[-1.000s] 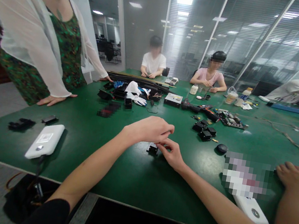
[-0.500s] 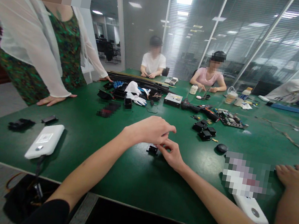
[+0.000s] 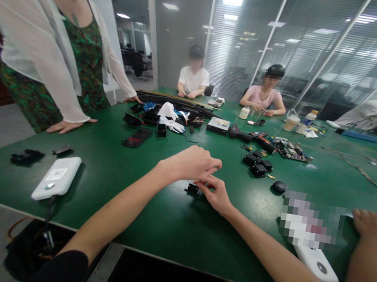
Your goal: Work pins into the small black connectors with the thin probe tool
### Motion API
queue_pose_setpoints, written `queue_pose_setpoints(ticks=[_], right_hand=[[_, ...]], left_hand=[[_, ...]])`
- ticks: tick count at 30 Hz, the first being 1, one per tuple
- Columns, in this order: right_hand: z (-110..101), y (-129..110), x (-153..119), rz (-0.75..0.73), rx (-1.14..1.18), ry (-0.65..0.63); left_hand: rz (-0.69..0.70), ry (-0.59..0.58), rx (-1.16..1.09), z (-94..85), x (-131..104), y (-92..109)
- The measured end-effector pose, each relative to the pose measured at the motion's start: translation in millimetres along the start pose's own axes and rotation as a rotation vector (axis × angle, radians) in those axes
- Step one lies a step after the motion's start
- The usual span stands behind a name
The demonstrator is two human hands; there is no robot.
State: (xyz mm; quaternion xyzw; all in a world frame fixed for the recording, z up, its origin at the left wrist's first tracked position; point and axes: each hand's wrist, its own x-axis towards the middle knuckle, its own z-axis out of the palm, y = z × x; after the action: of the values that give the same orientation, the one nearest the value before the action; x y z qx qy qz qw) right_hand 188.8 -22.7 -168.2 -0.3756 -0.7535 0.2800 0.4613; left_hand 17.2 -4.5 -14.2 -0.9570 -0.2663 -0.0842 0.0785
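Observation:
In the middle of the table's near half is a small black box-shaped part [image 3: 193, 189] with a pale top. My left hand [image 3: 191, 165] arches over it with the fingers curled, and its fingertips are hidden, so I cannot make out what they grip. From the right, my right hand [image 3: 216, 194] comes in with thumb and fingers closed at the edge of the black part. The two hands touch or overlap at the fingers, above the part's right side.
Several black boxes [image 3: 258, 168] lie ahead to the right, near a round black object [image 3: 279, 187]. Farther off are a power drill [image 3: 242, 134], a circuit board [image 3: 289, 150] and a white glove [image 3: 172, 122]. White power banks [image 3: 57, 178] flank me. A co-worker's hand [image 3: 375, 230] rests at right.
My hands and the black part look almost the same. At right, the co-worker's hand has shifted slightly to the right. The standing person at left has leaned a little.

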Motion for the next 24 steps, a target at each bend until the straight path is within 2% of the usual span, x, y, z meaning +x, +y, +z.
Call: queue_pose_setpoints(ticks=[3,8,14,17,21,24], right_hand=[[1.0,2.0,-0.2,-0.004,0.001,0.039],[0.2,-2.5,-0.2,-0.003,-0.001,-0.004],[0.5,0.7,-1.2,0.053,0.012,0.092],[1.2,3.3,-1.5,0.047,0.009,0.115],[0.7,4.2,-1.3,0.031,-0.004,0.075],[1.1,6.2,-1.1,-0.001,-0.001,0.108]], left_hand=[[0.009,0.024,-0.015,-0.4,-1.0,1.0],[0.008,0.008,0.023,-0.2,-0.6,0.7],[-0.024,0.013,0.034,0.9,1.3,0.1],[-0.008,0.037,0.008,0.4,0.1,0.4],[0.012,0.003,0.021,0.9,0.7,0.9],[0.005,0.005,0.05,1.4,1.8,1.9]])
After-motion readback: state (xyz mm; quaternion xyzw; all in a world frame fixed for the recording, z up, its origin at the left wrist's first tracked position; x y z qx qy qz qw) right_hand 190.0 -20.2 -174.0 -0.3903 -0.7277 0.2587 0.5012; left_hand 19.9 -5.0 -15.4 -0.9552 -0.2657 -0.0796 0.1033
